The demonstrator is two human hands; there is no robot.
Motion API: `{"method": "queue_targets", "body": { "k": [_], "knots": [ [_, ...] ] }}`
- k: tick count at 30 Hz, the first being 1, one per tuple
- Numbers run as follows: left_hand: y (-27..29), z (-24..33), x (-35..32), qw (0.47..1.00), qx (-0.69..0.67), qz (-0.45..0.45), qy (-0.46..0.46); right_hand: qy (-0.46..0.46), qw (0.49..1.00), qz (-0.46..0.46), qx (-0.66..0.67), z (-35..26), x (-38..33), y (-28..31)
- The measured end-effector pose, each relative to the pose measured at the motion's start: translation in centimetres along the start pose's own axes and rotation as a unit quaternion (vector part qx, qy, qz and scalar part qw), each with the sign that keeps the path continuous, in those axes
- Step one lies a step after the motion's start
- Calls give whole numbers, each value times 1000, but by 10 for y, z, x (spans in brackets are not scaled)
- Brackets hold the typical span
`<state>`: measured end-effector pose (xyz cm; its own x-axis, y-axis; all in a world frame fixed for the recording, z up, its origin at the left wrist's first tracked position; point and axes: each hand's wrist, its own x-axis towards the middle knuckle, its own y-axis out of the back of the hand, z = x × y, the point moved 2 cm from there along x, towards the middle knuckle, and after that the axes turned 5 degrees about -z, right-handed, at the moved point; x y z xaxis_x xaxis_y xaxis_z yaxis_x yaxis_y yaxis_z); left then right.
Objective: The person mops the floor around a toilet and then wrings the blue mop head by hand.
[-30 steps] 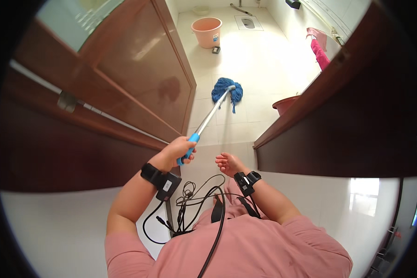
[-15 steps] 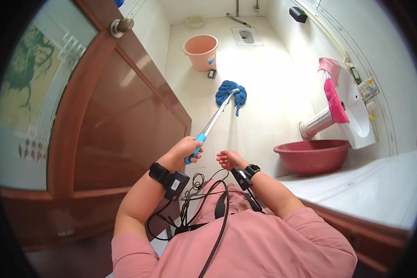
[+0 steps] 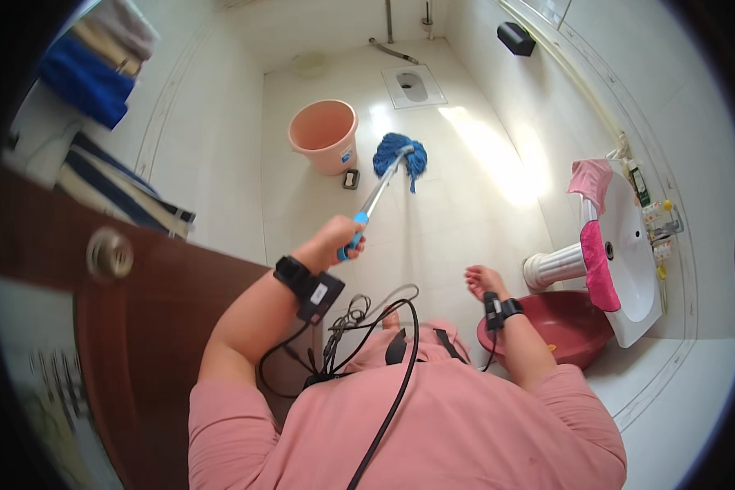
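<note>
In my left hand (image 3: 340, 237), with fingers wrapped round its blue grip, is a mop (image 3: 377, 194). Its thin metal pole slants up and away to a head of blue strands (image 3: 400, 155), right of a peach-coloured bucket (image 3: 325, 135). Whether the strands touch the floor, I cannot tell. My right hand (image 3: 485, 281) holds nothing; its fingers are loosely bent and a little apart. That hand hovers beside the dark red basin (image 3: 567, 322), left of the sink pedestal (image 3: 551, 268).
A brown door (image 3: 180, 286) with a round knob stands close on my left. A white sink (image 3: 635, 278) with pink cloths (image 3: 598, 265) is on the right. Farther off are a squat toilet (image 3: 412, 86) and a small black-framed object (image 3: 350, 179) by the bucket. Cables (image 3: 359, 314) hang before me.
The view has moved forward into the room, so the door knob and basin appear lower and nearer. My right hand has swung to the right. My left hand keeps hold of the mop.
</note>
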<state>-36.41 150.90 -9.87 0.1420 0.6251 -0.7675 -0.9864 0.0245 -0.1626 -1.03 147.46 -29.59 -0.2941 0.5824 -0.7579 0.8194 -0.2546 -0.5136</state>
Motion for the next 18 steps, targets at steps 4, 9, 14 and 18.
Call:
{"method": "queue_targets", "body": {
  "k": [4,9,14,18],
  "knots": [
    [-8,125,91,1000,21,4,-2,53,996,65,30,-91,53,17],
    [-22,247,244,1000,12,18,-6,22,991,105,79,-203,176,7],
    [-51,419,418,999,12,-3,-33,27,995,69,68,-380,297,-40],
    [-55,561,500,995,80,42,-38,48,998,3,-40,-521,376,-145]
  ]
}}
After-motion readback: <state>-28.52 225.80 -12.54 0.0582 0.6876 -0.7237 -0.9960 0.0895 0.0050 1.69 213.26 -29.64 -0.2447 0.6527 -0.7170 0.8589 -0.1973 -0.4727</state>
